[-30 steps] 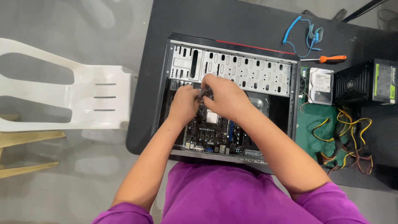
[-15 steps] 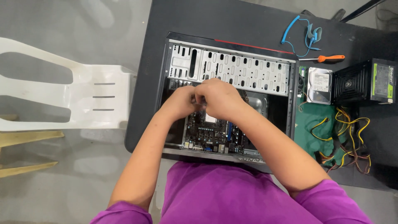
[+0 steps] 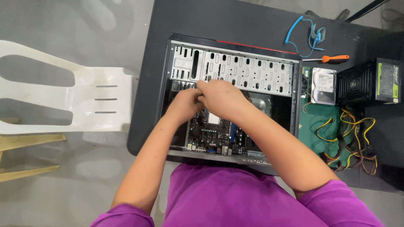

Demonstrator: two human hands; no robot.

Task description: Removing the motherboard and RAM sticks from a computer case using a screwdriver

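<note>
Left hand (image 3: pixel 184 103) and right hand (image 3: pixel 221 98) pressed together inside open computer case (image 3: pixel 235 71) on dark desk (image 3: pixel 252 21); fingers curled, pinching something small between them, item hidden, grip contents cannot tell; motherboard (image 3: pixel 212 134) directly below hands; perforated drive cage just above; hard drive (image 3: pixel 323 86), orange screwdriver (image 3: pixel 332 58), power supply (image 3: pixel 368 82) well right of right hand; white chair (image 3: pixel 63 101) far left.

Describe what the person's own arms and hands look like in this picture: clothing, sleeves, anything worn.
Both arms are bare from the short purple sleeves down. The left hand and the right hand wear no gloves; no watch, ring or wrist strap shows on either.
</note>
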